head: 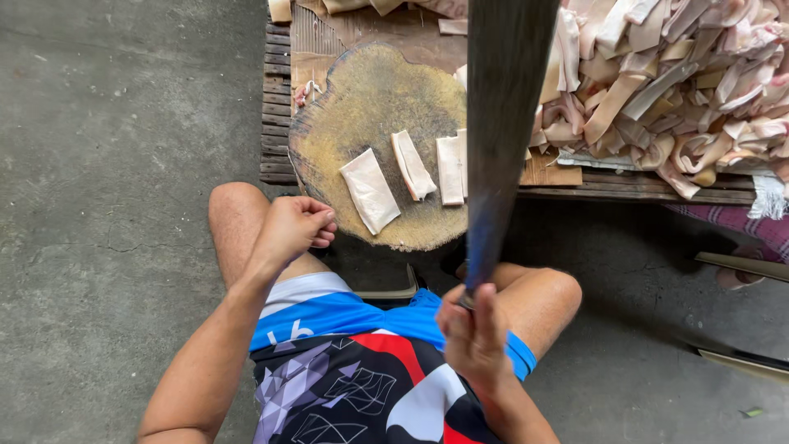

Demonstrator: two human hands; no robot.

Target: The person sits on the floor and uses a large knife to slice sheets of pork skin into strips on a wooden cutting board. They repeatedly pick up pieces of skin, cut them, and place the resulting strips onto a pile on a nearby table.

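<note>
We had the round wooden chopping block [374, 115] as our marker, and everything hung off it. The right hand [475, 335] sat well on the near side of the block, above the right knee, its fingers [485, 316] wrapped tight and pressed together round the handle of a long cleaver [503, 123]; the blade rose blurred across the block's right edge, so we could not read its edge or its exact tilt. We judged that knife heavy and stiff, front-weighted, best held low on the handle with a full closed fist, as it was here. The left hand [292, 228] rested at the block's near-left rim, on the left knee, fingers curled loosely into the palm and pinching nothing that we could see. On the block lay the pale strips of pork skin [370, 191]: one slanted slab near the centre, a narrower one just beside it to the right, two more partly behind the blade. We reckoned them soft, floppy and greasy, likely to slide under a blow, so a flat press near one end, well clear of the blade's line, seemed the sensible hold. Beyond the block to the right, a big heap of uncut skin [682, 74] covered the wooden pallet [275, 107], all on the concrete floor [107, 164].
</note>
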